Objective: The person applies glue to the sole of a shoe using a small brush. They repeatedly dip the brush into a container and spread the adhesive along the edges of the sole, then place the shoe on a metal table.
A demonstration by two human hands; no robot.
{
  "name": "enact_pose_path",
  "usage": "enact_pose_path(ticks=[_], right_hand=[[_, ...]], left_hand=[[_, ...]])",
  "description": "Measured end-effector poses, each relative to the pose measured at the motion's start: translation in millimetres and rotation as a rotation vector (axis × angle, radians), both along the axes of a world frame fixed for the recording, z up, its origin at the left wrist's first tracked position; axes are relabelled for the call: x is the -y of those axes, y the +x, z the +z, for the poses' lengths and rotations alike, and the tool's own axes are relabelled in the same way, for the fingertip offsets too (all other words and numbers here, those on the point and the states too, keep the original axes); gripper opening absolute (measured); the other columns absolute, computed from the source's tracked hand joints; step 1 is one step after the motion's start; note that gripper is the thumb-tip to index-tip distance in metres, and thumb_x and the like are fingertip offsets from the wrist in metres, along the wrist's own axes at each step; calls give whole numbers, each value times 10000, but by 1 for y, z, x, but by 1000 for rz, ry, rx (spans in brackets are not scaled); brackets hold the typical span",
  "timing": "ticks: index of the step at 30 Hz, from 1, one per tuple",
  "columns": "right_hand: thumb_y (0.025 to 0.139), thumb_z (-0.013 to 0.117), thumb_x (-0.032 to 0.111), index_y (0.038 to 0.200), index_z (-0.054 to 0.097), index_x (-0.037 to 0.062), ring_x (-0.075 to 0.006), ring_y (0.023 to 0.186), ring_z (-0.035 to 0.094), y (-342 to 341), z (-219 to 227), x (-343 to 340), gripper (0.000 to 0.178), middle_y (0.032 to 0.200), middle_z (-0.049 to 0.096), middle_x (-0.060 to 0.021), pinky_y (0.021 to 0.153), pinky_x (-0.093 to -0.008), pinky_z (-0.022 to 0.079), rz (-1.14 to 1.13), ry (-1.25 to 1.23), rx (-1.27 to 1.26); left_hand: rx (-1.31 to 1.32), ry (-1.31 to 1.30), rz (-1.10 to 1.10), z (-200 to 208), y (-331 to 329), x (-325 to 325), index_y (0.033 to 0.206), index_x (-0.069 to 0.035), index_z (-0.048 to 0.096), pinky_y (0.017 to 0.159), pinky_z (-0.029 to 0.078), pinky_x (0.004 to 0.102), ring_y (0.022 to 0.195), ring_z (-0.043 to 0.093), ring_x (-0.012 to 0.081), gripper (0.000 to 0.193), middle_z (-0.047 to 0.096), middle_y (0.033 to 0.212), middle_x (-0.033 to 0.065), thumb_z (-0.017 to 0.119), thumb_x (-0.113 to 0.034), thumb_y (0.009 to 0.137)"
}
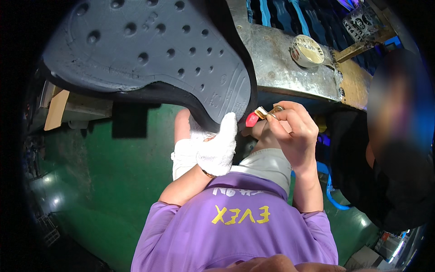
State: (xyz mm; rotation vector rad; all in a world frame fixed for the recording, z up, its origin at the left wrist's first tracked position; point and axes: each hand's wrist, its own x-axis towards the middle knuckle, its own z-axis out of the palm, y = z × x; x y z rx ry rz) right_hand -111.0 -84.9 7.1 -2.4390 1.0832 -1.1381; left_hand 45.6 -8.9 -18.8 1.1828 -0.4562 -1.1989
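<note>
A large grey moulded panel (136, 50), shaped like a sole and dotted with round dimples, fills the upper left, close to the camera. A curved black rim runs along its edge. My left hand (219, 149), in a white knitted glove, grips its lower right corner, thumb on the grey face and fingers hidden beneath. Bare, my right hand (294, 129) pinches a small gold-and-silver metal tool (261, 112) with a pink-red end (252, 119), whose exact kind I cannot make out. That end is beside the panel's black rim; whether they touch is unclear.
Beyond the panel is a worn metal-topped bench (281, 63) with a round pale tub (308, 51). Blue strips (283, 18) lie behind it. At the right sits another person (398, 136), near a blue tubular frame (333, 192). Green floor (95, 158) lies below.
</note>
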Motion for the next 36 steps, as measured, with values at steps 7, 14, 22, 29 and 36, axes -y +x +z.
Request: enact_pose_path(ticks=[7, 14, 22, 29, 36], right_hand=[[705, 742, 11, 769, 647, 26, -287, 782, 662, 0, -1, 1, 115, 914, 673, -118, 690, -361, 550, 103, -27, -80], [662, 793, 14, 798, 640, 66, -250, 763, 643, -9, -6, -3, 211, 955, 677, -77, 633, -349, 511, 282, 55, -63], [657, 817, -20, 877, 627, 58, -266, 781, 627, -30, -11, -11, 300, 1017, 665, -107, 661, -351, 496, 370, 54, 12], [679, 808, 2, 849, 633, 40, -261, 751, 639, -33, -5, -22, 246, 971, 680, -110, 648, -344, 507, 216, 17, 17], [660, 800, 12, 742, 641, 33, -241, 709, 656, -40, -5, -17, 180, 902, 686, -106, 574, -314, 519, -14, -137, -11]], left_hand=[[40, 14, -90, 4, 2, -2, 1126, -10, 670, 764, 532, 271, 851, 664, 130, 228, 709, 1007, 65, 616, -172, 976], [41, -17, 130, 2, -6, -2, 1132, -11, 654, 742, 544, 275, 853, 679, 130, 232, 717, 1023, 59, 696, -103, 923], [185, -67, 7, 1, -8, -2, 1197, 9, 646, 856, 539, 298, 961, 666, 164, 274, 698, 1113, 78, 551, -171, 1013], [172, -23, -93, -1, -10, -11, 1214, 10, 646, 868, 539, 288, 979, 660, 156, 286, 693, 1129, 74, 531, -180, 1034], [149, -112, -16, 11, -23, -10, 1222, 8, 643, 857, 538, 268, 969, 651, 135, 270, 683, 1130, 60, 562, -157, 1025]])
